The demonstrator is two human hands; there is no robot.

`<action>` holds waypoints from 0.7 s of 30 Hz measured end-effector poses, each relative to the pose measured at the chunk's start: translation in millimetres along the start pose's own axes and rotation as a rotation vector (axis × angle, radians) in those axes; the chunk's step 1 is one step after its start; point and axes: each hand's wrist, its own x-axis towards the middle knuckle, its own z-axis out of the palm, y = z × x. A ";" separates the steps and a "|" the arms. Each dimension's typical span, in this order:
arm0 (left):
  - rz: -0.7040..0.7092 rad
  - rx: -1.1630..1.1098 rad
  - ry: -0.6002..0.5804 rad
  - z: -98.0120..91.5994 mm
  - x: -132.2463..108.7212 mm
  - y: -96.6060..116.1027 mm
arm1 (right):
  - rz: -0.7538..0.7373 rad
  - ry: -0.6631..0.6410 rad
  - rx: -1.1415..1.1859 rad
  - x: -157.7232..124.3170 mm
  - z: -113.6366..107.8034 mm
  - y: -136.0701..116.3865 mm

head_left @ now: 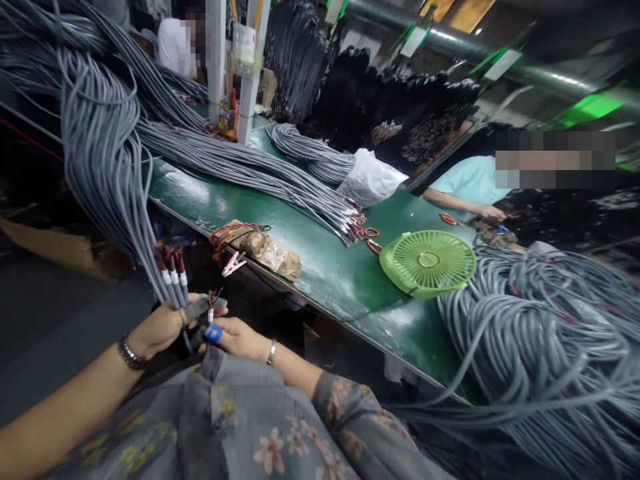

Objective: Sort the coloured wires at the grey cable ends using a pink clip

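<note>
Close to my body, off the bench edge, my left hand (167, 327) is closed around several grey cables (175, 290) with white-banded ends and red wires sticking up. Grey covers are on some of its fingers. Beside it, my right hand (237, 337), with blue tape round the thumb, pinches the end of one grey cable (211, 315). That end has a white band and a tuft of thin coloured wires pointing up. My two hands nearly touch. From the bench, a thick hank of grey cables (103, 127) hangs down toward my left hand.
On the green bench (330, 267) lie a long cable bundle (260, 167), a white plastic bag (373, 177), a green fan (427, 263) and a taped block with a pink clip (233, 265). Coiled cables (540, 333) pile at right. A co-worker in light blue (465, 177) sits across.
</note>
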 end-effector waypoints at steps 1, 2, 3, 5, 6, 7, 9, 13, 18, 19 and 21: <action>-0.012 -0.017 -0.028 -2.4 0.7 0.1 | 0.004 -0.027 0.002 0.8 -0.9 0.3; -0.022 -0.031 -0.043 -5.3 1.8 0.2 | 0.010 -0.050 0.003 1.8 -1.9 0.8; -0.031 -0.038 -0.054 -8.3 3.3 0.1 | 0.016 -0.070 0.010 3.1 -2.9 1.7; -0.045 -0.046 -0.067 -14.2 6.8 -0.2 | 0.031 -0.088 0.053 6.2 -4.2 4.6; -0.053 -0.048 -0.078 -16.7 8.6 -0.3 | 0.044 -0.082 0.089 7.9 -4.6 6.4; -0.056 -0.046 -0.089 -18.8 10.3 -0.1 | 0.060 -0.072 0.129 9.4 -4.8 8.3; -0.056 -0.029 -0.113 -21.3 13.4 0.8 | 0.092 -0.041 0.201 11.6 -4.9 12.2; -0.028 0.020 -0.186 -21.0 18.8 1.6 | 0.126 0.029 0.289 13.7 -4.4 17.4; 0.010 -0.070 -0.105 -14.9 24.1 -9.1 | 0.142 0.035 0.169 16.6 -8.9 15.8; 0.014 -0.074 -0.060 -13.3 24.0 -11.7 | 0.111 0.026 0.113 16.0 -11.8 16.1; 0.026 -0.052 0.015 -10.2 22.3 -15.3 | 0.011 0.032 -0.023 12.0 -19.4 20.1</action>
